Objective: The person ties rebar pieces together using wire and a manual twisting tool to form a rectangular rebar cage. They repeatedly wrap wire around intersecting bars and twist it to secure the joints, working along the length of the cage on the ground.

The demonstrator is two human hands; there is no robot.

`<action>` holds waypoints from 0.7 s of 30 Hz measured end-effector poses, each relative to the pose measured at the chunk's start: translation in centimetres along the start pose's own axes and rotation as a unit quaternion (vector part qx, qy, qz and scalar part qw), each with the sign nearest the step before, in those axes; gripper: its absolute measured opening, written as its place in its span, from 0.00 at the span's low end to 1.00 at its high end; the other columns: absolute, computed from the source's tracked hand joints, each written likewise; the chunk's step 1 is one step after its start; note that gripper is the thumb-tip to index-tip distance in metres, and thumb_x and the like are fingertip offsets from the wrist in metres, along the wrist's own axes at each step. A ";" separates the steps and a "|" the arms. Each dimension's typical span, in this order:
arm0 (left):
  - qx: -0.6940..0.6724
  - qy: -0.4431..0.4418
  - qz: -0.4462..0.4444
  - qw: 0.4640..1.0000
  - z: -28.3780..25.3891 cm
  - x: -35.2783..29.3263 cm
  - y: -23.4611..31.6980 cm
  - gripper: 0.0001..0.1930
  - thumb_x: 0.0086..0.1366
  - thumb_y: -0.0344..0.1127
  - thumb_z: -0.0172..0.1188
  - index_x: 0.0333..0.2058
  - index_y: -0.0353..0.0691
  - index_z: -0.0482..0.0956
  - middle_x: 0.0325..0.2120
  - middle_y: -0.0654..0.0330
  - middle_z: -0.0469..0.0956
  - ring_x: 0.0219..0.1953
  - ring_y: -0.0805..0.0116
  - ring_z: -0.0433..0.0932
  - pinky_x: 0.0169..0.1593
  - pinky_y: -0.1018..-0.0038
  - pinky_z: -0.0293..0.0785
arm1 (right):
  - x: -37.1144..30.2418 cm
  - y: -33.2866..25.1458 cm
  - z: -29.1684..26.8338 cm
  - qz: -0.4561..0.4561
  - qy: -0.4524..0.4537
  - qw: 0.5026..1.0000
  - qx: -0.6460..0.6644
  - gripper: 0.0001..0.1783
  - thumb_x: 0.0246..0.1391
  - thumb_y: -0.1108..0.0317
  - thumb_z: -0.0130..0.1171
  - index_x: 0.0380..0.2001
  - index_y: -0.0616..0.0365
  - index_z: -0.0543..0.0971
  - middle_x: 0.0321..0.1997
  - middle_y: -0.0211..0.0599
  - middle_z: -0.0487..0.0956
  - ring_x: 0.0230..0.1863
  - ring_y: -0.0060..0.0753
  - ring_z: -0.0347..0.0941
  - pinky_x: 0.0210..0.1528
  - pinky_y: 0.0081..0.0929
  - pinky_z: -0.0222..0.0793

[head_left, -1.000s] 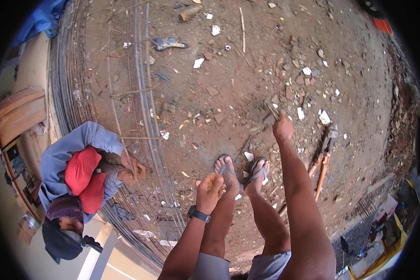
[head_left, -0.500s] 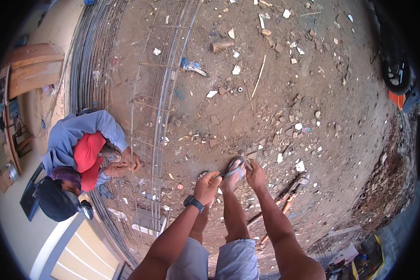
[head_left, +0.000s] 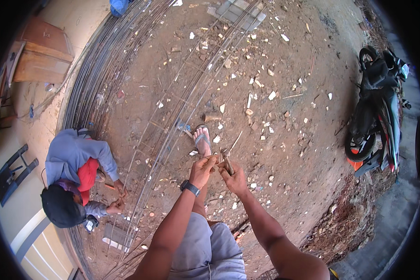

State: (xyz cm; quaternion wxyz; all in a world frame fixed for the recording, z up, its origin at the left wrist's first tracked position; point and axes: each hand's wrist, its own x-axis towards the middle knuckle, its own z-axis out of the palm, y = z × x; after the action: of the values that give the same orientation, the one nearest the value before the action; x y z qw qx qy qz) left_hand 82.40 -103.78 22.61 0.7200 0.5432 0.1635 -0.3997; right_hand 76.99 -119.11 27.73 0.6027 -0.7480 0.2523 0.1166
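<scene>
Holding, frame centre: right hand (head_left: pixel 236 179), grip clamped on slim dark-metal tool (head_left: pixel 227 164)
Left hand (head_left: pixel 202 172): grip together, contents unclear

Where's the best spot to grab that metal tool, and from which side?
Hold the metal tool by its near end, probably, coming from the right side, as the right hand does: it's narrow, with its far end sticking out ahead of the hand.
</scene>
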 end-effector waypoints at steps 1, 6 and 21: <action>0.001 -0.008 -0.004 1.000 0.2 2.0 1.5 0.17 0.75 0.42 0.57 0.54 0.36 0.80 0.38 0.67 0.81 0.31 0.84 0.71 0.34 0.81 0.69 | 2.4 -1.2 -0.5 -0.019 0.011 1.000 -0.013 0.07 0.59 0.69 0.62 0.38 0.61 0.81 0.25 0.28 0.76 0.27 0.22 0.69 0.31 0.27 0.68; 0.039 0.042 -0.024 0.998 0.6 14.3 7.9 0.21 0.72 0.46 0.61 0.54 0.35 0.80 0.39 0.63 0.83 0.39 0.77 0.81 0.41 0.79 0.76 | 18.3 -5.0 -5.6 0.042 0.081 0.988 -0.121 0.11 0.61 0.64 0.59 0.40 0.60 0.82 0.24 0.36 0.78 0.25 0.27 0.72 0.31 0.31 0.70; 0.475 0.180 0.133 0.851 -0.1 50.8 22.5 0.14 0.65 0.36 0.65 0.47 0.37 0.82 0.36 0.55 0.85 0.38 0.57 0.82 0.47 0.65 0.77 | 51.9 -9.4 -11.9 0.104 0.079 0.987 -0.093 0.11 0.55 0.63 0.61 0.35 0.60 0.82 0.20 0.37 0.76 0.23 0.31 0.71 0.30 0.35 0.68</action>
State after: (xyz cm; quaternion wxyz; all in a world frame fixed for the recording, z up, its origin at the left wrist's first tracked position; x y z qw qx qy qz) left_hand 131.15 -121.90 3.23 0.3785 0.8980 0.0071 -0.2242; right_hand 124.14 -141.49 13.76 0.4931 -0.7776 0.3634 0.1419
